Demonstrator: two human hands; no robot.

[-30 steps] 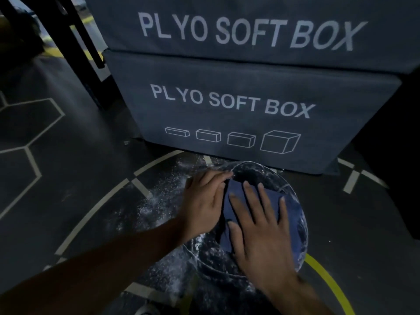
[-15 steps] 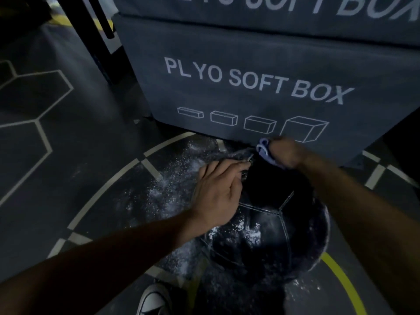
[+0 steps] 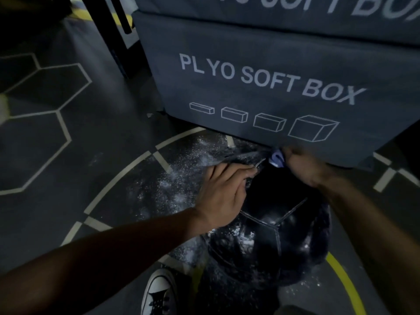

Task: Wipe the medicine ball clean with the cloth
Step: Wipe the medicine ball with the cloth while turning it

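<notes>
Medicine ball (image 3: 272, 228) just beside box (image 3: 261, 92)

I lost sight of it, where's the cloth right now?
The cloth is bunched in the right hand at the far top of the ball, just below the box.

Two bare forearms without sleeves, dark canvas sneaker (image 3: 158, 294) with white toe cap and laces

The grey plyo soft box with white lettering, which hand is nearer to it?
Right. The right hand grips the blue cloth at the ball's far side, just before the grey plyo soft box. The left hand rests farther back.
</notes>
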